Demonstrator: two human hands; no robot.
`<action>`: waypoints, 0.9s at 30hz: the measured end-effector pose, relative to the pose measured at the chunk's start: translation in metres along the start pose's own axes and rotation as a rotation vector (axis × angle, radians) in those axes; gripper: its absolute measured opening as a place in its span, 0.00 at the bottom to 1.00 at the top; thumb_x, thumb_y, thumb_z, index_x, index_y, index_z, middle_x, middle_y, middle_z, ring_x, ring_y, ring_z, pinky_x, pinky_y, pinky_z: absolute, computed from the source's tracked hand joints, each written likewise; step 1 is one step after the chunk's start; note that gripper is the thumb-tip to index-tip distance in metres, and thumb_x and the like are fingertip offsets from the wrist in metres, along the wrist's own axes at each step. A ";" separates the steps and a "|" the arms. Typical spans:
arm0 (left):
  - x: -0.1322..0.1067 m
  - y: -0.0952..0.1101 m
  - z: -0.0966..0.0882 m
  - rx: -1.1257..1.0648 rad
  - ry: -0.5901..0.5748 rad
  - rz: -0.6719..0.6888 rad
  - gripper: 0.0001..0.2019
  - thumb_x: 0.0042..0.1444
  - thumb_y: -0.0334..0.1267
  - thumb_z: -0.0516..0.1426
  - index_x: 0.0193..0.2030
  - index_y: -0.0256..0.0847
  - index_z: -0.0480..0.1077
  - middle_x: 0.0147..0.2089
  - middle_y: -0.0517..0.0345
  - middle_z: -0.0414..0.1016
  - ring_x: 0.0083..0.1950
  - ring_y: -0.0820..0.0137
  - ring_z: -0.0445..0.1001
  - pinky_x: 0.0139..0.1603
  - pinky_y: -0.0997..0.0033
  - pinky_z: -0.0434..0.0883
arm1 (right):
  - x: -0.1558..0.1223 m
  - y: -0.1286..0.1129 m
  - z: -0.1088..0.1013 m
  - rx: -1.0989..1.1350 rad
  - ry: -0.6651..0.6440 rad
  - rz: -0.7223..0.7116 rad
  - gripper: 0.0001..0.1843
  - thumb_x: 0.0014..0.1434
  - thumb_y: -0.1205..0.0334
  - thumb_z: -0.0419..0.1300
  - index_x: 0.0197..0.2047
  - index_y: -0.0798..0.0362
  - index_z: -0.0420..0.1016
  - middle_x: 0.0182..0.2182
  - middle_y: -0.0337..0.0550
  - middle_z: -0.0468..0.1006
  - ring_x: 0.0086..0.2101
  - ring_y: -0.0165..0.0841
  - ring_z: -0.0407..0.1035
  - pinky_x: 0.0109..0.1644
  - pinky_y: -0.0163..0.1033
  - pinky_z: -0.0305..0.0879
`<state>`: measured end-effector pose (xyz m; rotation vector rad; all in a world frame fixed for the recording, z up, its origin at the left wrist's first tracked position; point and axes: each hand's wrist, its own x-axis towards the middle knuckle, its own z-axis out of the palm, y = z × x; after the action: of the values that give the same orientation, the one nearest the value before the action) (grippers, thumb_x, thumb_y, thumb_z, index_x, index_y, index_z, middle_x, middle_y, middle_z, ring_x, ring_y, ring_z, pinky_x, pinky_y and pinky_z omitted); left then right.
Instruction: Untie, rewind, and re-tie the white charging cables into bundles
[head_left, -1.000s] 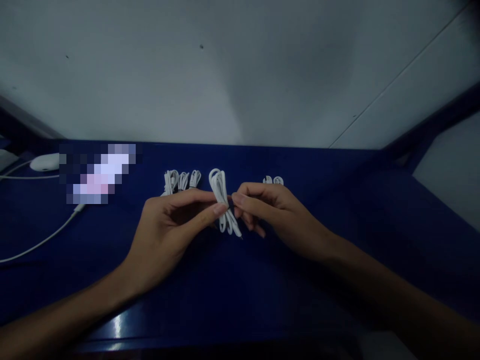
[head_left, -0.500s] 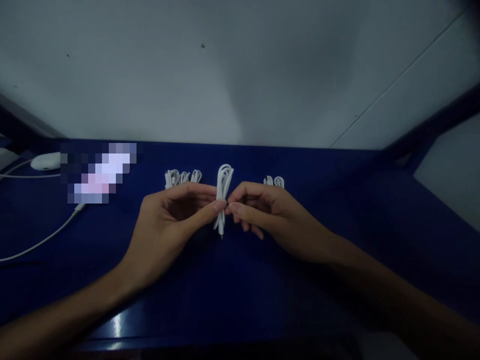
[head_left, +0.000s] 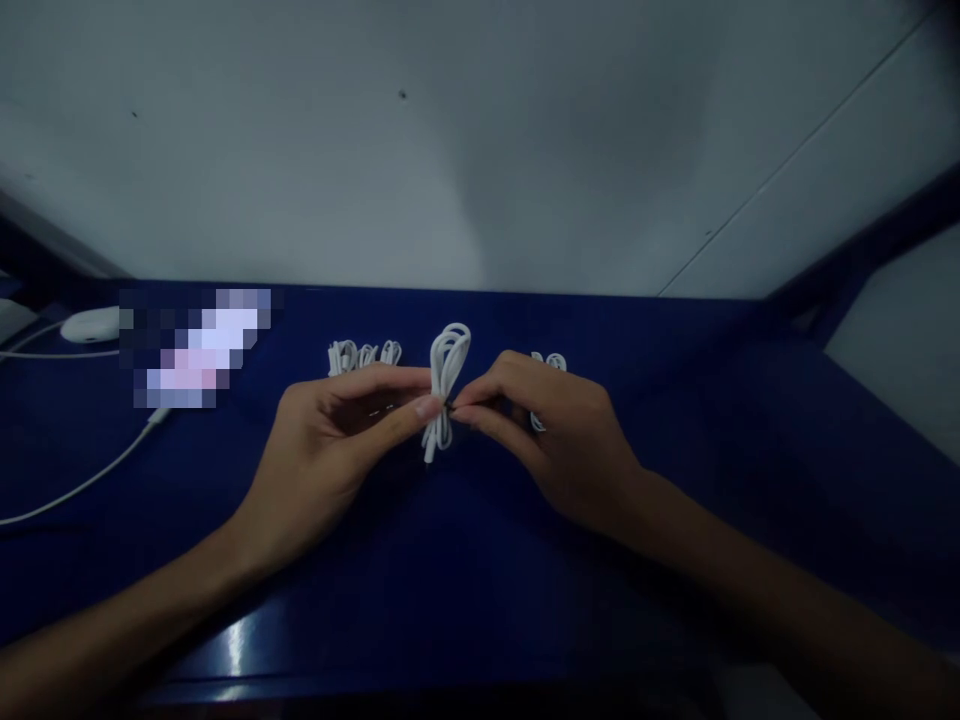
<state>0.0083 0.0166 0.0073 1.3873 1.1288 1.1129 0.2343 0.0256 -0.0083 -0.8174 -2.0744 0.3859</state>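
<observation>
A coiled white cable [head_left: 450, 365] stands upright in front of me, looped at the top and gathered at its middle. My left hand [head_left: 337, 430] pinches that gathered middle between thumb and forefinger. From the right, my right hand [head_left: 555, 420] pinches a thin dark twist tie [head_left: 451, 406] at the cable's waist; the fingertips cover most of it. The cable's plug end [head_left: 429, 452] points down, angled a little left. Behind my left hand lie several more bundled white cables [head_left: 365, 354]. Others [head_left: 555, 361] are partly hidden behind my right hand.
The blue tabletop [head_left: 465, 580] meets a grey wall [head_left: 300, 150] at the back. At the left, a blurred-out bright rectangular device [head_left: 210, 350] has a white cord [head_left: 112, 467] plugged in. A white rounded object [head_left: 90, 325] lies beyond it.
The cable bundle has turned slightly, its plug end swinging left. My right hand has rotated, its fingers now straighter and pinching at the tie, with the knuckles farther right.
</observation>
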 end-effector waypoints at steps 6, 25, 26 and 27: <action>-0.002 0.000 -0.002 -0.017 -0.043 -0.009 0.10 0.62 0.40 0.75 0.50 0.50 0.89 0.48 0.57 0.92 0.51 0.62 0.89 0.54 0.69 0.82 | -0.001 0.001 0.002 -0.114 0.080 -0.074 0.03 0.75 0.67 0.69 0.44 0.52 0.81 0.36 0.39 0.84 0.34 0.31 0.75 0.39 0.39 0.71; 0.000 -0.001 -0.002 0.004 -0.149 0.025 0.11 0.67 0.36 0.71 0.54 0.53 0.89 0.47 0.58 0.89 0.50 0.64 0.85 0.53 0.69 0.78 | 0.000 -0.001 0.002 -0.235 0.103 -0.129 0.08 0.79 0.62 0.64 0.44 0.51 0.82 0.37 0.43 0.86 0.35 0.34 0.77 0.40 0.42 0.74; 0.000 -0.002 -0.002 0.013 -0.151 0.032 0.11 0.66 0.35 0.71 0.53 0.52 0.89 0.47 0.59 0.89 0.50 0.64 0.84 0.53 0.69 0.78 | 0.000 0.000 0.002 -0.249 0.103 -0.134 0.09 0.79 0.62 0.63 0.44 0.51 0.82 0.37 0.43 0.86 0.35 0.34 0.76 0.39 0.42 0.73; 0.001 -0.002 -0.003 0.027 -0.156 0.041 0.11 0.66 0.35 0.71 0.53 0.52 0.89 0.48 0.58 0.89 0.50 0.64 0.84 0.53 0.70 0.78 | 0.000 0.000 0.002 -0.263 0.104 -0.141 0.10 0.79 0.62 0.63 0.43 0.51 0.82 0.36 0.43 0.85 0.35 0.34 0.76 0.38 0.42 0.73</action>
<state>0.0057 0.0177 0.0059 1.4973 1.0103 1.0024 0.2325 0.0253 -0.0095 -0.8188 -2.0958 -0.0076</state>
